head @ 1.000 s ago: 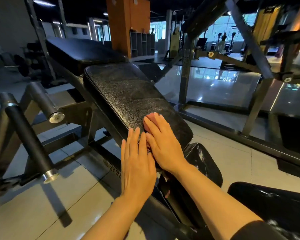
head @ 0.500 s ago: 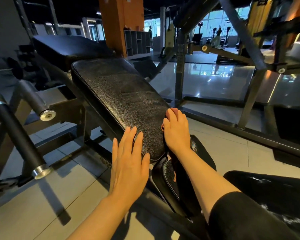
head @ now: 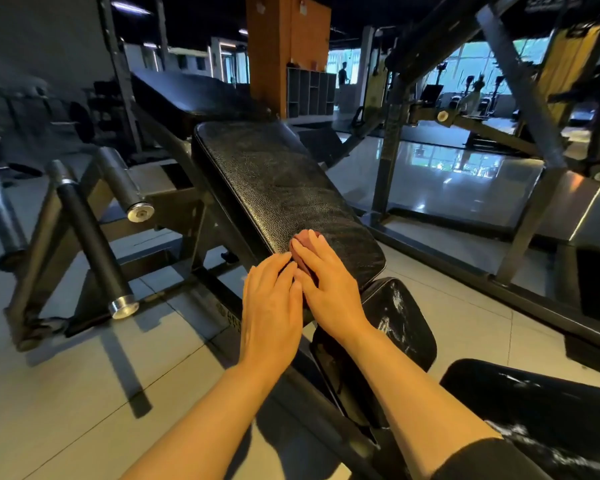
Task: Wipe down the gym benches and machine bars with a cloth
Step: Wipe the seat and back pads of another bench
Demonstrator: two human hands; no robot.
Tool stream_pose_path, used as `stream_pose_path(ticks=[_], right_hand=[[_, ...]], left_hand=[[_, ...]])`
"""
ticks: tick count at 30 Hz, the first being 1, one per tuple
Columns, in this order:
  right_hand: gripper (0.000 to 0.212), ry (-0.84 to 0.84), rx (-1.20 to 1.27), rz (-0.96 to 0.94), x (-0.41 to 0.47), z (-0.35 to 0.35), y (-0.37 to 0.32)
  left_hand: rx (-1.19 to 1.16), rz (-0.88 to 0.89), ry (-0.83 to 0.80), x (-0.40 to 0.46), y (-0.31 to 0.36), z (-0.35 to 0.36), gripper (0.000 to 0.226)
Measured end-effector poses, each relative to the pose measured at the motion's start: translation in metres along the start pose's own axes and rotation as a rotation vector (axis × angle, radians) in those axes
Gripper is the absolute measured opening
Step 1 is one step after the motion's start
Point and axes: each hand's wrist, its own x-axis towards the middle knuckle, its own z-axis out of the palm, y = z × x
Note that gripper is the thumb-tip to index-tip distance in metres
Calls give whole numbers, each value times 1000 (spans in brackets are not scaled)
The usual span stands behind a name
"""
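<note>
Hands flat, grips open: right hand presses cloth on pad | left hand alongside | bars left

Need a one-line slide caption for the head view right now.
Right hand presses a pink cloth flat on the black bench pad; left hand rests alongside.

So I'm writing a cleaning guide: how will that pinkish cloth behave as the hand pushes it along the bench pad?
The cloth is probably soft and floppy: it lies bunched under the right hand, only an edge showing. It likely drags rather than glides, since the bench pad looks grainy. It seems light; flat fingers alone hold it.
</note>
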Motion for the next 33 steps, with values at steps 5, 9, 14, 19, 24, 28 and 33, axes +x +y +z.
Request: stream_pose_path(ticks=[5, 9, 14, 19, 24, 28, 33], right_hand=[[46, -141, 244, 43, 1, -12, -14], [52, -125, 497, 34, 7, -21, -36], [64, -113, 458, 28, 10, -25, -45], [71, -36, 360, 40, 9, -31, -39], [43, -34, 281, -4, 10, -30, -39], [15, -10, 176, 8, 13, -29, -33], [12, 15, 110, 10, 12, -29, -34]], left_hand=[[-124, -117, 86, -2, 17, -13, 38], [-336, -237, -41, -2, 23, -28, 47], [-462, -330, 70, 7, 22, -49, 40], [-531, -400, 200, 16, 16, -62, 24], [-520, -437, 224, 20, 12, -62, 23], [-502, -353, 81, 20, 8, -61, 32], [-306, -161, -120, 13, 5, -54, 79]])
